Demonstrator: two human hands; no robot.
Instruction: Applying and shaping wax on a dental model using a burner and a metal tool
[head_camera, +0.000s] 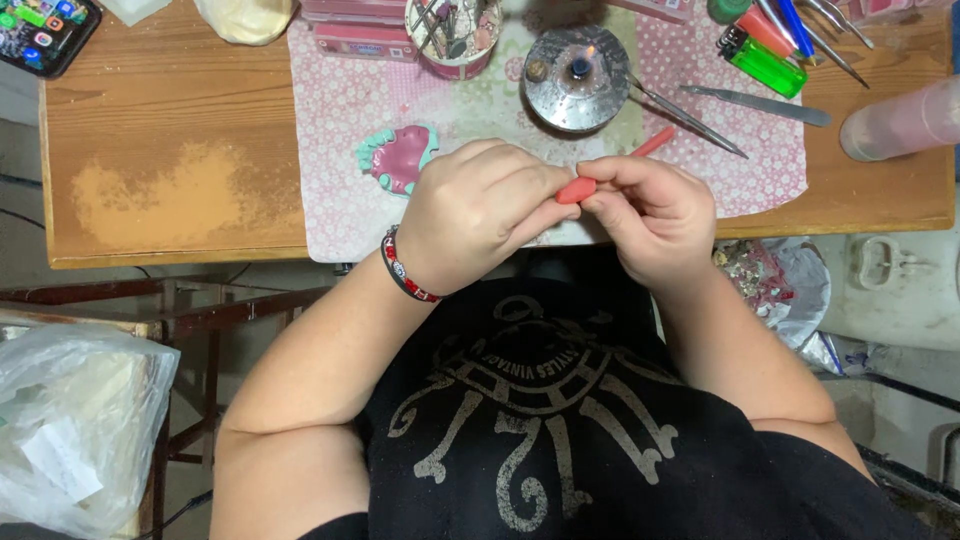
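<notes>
Pinching a red wax strip (580, 187) at mid-frame, both hands close on it: left hand (475, 215) grips its left end, right hand (650, 215) holds the stretch slanting toward the upper right.

A pink and teal dental cast (397, 156) lies on the flowered pink cloth (345, 110) over the wooden table (170, 150). Farther right a small lit burner sits in a round metal dish (577, 78), long metal tweezers (690, 120) beside it. A green lighter (763, 63) lies far right, a phone (45, 30) at the far left corner. A clear plastic bag (75, 430) sits near left, below the table.
</notes>
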